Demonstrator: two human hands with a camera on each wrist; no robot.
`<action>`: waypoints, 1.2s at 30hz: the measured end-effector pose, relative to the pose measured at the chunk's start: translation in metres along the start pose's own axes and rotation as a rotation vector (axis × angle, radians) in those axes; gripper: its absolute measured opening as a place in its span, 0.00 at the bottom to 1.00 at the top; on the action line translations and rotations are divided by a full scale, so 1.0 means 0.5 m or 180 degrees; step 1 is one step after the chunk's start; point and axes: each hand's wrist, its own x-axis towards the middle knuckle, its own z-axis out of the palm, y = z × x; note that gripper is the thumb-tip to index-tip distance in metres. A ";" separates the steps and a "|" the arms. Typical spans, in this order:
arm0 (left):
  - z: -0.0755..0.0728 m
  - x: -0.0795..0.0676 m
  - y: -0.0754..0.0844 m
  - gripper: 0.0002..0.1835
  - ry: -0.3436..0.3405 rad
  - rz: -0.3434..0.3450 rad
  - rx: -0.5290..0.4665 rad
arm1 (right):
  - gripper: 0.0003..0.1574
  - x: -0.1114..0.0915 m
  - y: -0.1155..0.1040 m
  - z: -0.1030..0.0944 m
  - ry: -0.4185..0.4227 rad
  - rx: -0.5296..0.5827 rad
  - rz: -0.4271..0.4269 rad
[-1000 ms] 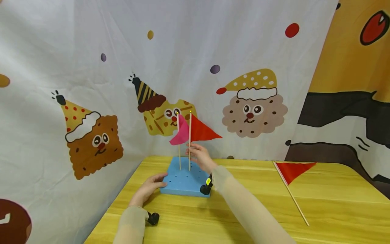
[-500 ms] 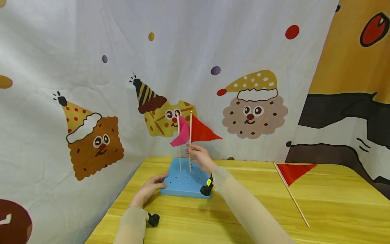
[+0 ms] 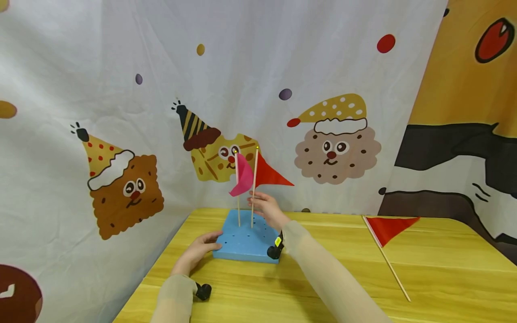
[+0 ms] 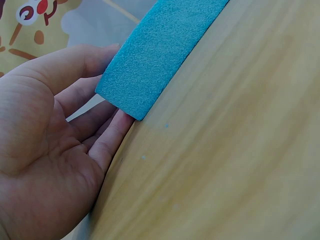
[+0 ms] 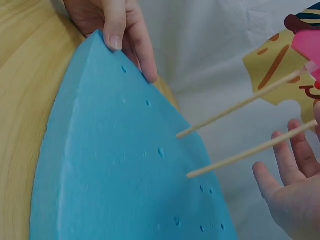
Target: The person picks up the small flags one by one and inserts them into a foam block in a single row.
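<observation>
My left hand (image 3: 197,251) grips the left edge of a blue foam block (image 3: 242,247), thumb on its top face and fingers along its side. My right hand (image 3: 269,211) pinches the stick of a red triangular flag (image 3: 271,174) below the cloth, its other fingers spread. That stick's lower end meets the foam's top, leaning slightly right; how deep it sits cannot be told. Beside it, a pink flag (image 3: 243,176) stands upright in the block. Small holes (image 5: 161,153) dot the foam in the right wrist view, where my right thumb is mostly out of frame.
Another red flag (image 3: 389,229) lies on the wooden table (image 3: 331,269) to the right. A white cloth (image 3: 258,67) printed with cartoon biscuits hangs behind the table and along its left side.
The red flag's top has tilted a little to the right, my right hand shifting slightly with it. The pink cloth has turned a little. My left hand stays on the block.
</observation>
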 end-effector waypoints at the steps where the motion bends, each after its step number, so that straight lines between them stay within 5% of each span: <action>1: 0.002 0.001 0.001 0.30 -0.0007 0.0002 0.0003 | 0.26 -0.002 0.000 -0.006 0.0007 -0.0010 -0.0004; 11: 0.017 0.011 0.002 0.31 -0.0091 -0.0012 0.0014 | 0.29 -0.061 -0.010 -0.115 0.0051 0.0066 -0.0049; 18: 0.014 0.006 -0.003 0.31 -0.0110 0.0006 0.0069 | 0.27 -0.152 -0.048 -0.255 0.0100 -0.0100 -0.0019; 29: -0.001 0.003 -0.004 0.32 -0.0126 0.0004 0.0052 | 0.23 -0.321 -0.107 -0.493 0.0592 -0.0814 0.0144; 36: 0.000 0.003 -0.002 0.33 -0.0101 -0.0024 0.0036 | 0.23 -0.409 -0.119 -0.595 0.0801 -0.0965 0.0300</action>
